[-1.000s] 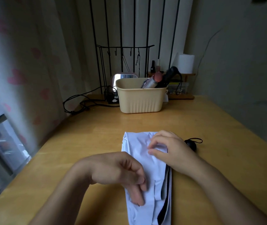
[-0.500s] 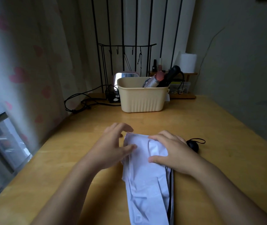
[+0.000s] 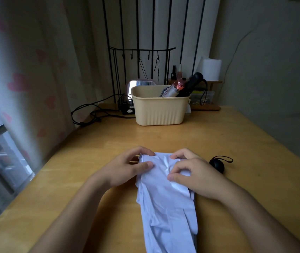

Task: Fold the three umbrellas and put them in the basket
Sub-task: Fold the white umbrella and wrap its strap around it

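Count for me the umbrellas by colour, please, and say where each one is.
White umbrella, flat on the table under both hands: 1
Black umbrella, standing in the beige basket: 1
Umbrella with a pinkish handle, also in the basket: 1
Total: 3

Home bedroom corner, heart-print curtain (image 3: 17, 84), wooden table (image 3: 90, 161), cosmetics shelf (image 3: 205, 106), vanity mirror (image 3: 142, 84), hook rack (image 3: 142, 50)

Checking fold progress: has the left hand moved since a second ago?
Yes. The left hand has moved away from the person toward the basket, from mid-canopy up to the far end of the white umbrella.
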